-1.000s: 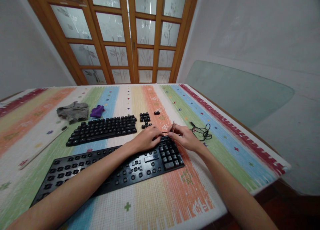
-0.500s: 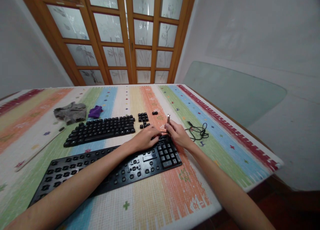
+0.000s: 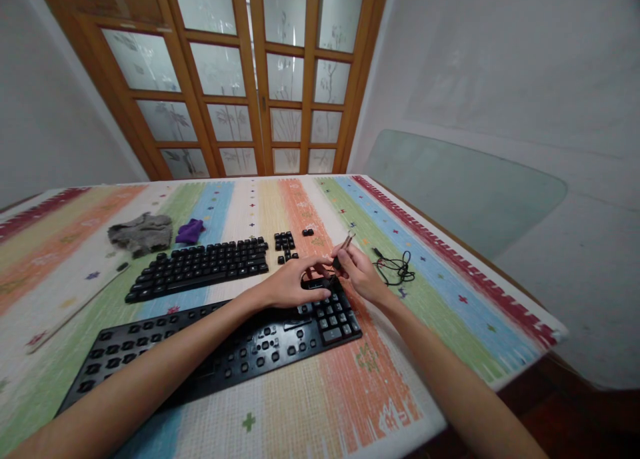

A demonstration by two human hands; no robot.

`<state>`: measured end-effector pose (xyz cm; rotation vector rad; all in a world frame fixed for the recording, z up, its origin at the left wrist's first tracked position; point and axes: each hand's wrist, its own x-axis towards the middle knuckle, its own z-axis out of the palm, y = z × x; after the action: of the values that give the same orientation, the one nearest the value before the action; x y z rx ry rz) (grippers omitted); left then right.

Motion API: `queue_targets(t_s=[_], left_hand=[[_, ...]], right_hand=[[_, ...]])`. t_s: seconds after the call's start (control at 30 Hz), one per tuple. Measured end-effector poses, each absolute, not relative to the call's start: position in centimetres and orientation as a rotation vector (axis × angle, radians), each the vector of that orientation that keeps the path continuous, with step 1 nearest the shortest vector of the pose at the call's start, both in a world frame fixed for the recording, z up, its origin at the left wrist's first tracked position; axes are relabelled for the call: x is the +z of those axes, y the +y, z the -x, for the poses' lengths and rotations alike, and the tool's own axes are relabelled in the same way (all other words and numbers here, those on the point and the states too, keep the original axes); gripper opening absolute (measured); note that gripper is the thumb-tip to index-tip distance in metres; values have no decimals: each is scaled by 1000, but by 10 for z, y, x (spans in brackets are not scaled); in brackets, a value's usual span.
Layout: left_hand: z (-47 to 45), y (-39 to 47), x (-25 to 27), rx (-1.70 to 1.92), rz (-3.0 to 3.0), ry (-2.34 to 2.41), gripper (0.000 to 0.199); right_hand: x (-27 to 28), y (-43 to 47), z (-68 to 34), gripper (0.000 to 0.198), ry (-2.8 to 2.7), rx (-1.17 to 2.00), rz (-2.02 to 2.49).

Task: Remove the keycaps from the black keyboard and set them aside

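While the left hand (image 3: 293,287) lies flat with its fingers spread on the far right end of the near keyboard (image 3: 215,346), the right hand (image 3: 360,272) pinches a small thin tool (image 3: 346,240) that sticks up and tilts away from the person. The tool is too small to tell what it is. The two hands are close together, just above the number keys. The near keyboard has many keys gone, so lots of little round holes show. A second keyboard (image 3: 197,266) lies behind it on the surface (image 3: 300,406), which has a cloth with bright stripes. A few loose black keys (image 3: 286,240) sit in a small bunch just right of the second keyboard. A black cord (image 3: 395,267) lies tangled to the right of the hands. A grey rag (image 3: 140,232) and a purple cloth (image 3: 190,231) lie far to the left.
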<state>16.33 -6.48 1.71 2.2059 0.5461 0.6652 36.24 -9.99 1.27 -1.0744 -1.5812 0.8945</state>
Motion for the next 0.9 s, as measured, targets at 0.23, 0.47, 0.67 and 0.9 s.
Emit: queue_targets(t_s=[0.23,0.47,0.67,0.9], left_hand=[[-167,-64,21,651,-1790,495,64],[-165,-62,22,713,-1754,477,47],[-159,-56,35,808,-2207,514,16],[-160,-19,41,796,-2441,686,15]], right_hand=[[17,-108,-359,49,-1567,954,959],[16,-109,-363,47,-1625,929,959],[17,-109,-363,39,-1763,670,1078],[22,-110,-362,35,-1774,590,1144]])
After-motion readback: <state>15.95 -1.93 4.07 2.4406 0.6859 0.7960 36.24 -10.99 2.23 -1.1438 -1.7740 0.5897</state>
